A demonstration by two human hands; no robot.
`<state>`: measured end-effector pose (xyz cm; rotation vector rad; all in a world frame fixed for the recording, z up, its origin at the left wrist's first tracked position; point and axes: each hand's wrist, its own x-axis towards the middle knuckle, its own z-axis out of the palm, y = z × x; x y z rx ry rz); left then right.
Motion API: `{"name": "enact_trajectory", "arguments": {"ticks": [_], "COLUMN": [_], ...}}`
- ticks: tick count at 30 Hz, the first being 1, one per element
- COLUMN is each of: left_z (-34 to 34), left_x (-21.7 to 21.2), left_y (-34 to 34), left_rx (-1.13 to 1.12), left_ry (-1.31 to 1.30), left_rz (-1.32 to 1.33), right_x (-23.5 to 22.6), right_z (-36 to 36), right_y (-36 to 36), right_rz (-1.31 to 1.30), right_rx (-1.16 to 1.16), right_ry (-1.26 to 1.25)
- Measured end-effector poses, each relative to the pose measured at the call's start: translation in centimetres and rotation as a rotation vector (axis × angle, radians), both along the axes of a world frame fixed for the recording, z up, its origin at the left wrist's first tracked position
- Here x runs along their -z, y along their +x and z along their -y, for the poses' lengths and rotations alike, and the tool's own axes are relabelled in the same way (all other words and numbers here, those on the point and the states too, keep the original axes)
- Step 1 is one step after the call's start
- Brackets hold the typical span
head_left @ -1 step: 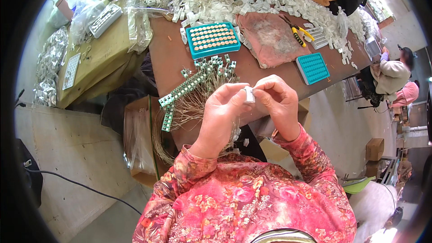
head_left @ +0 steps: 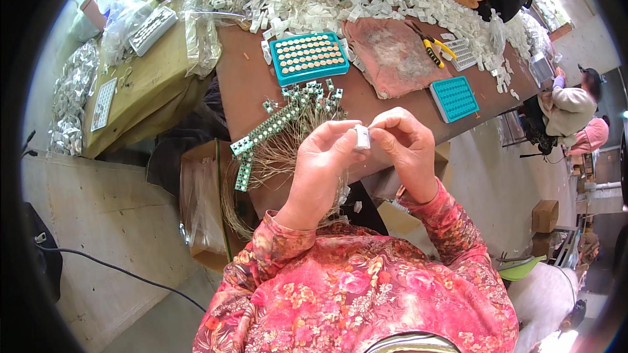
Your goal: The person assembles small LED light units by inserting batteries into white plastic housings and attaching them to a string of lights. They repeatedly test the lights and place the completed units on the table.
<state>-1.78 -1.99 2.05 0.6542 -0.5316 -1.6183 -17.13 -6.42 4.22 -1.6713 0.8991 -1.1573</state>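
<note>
My left hand pinches a small white plastic casing between thumb and forefinger, above the near edge of the table. Close against its right side is my right hand, thumb and forefinger pressed together. Whatever those right fingertips hold is too small to make out. To the left of my hands lies a bundle of green circuit boards with thin tan wires trailing toward me. Beyond them stands a teal tray filled with rows of round coin-like discs.
A heap of white plastic casings covers the table's far side. On the brown table lie a pink cloth, yellow-and-black pliers and a second teal tray. Below left stands a cardboard box. Another person is at the right.
My right fingertips have shifted very slightly to the right, away from the casing. The left hand keeps its hold.
</note>
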Motion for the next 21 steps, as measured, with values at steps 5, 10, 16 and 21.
{"name": "enact_trajectory", "arguments": {"ticks": [5,10,16,21], "left_z": [-0.2,-0.6,-0.4,-0.3], "left_x": [0.0,-0.1,-0.4,-0.5], "left_y": [0.2,0.0,0.0,0.3], "left_rx": [0.005,-0.032,-0.018,0.033], "left_ry": [-0.013,0.016,0.047,0.041], "left_rz": [-0.011,0.011,0.01,0.018], "right_x": [-0.7,-0.5,0.0,-0.7], "right_z": [0.4,-0.5,-0.6,-0.2], "right_y": [-0.3,0.6,0.3,-0.2], "right_rz": [-0.165,-0.194,-0.069,-0.211], "right_rx": [-0.016,0.015,0.021,-0.03], "right_ry": [-0.175,-0.222,-0.012,-0.162]}}
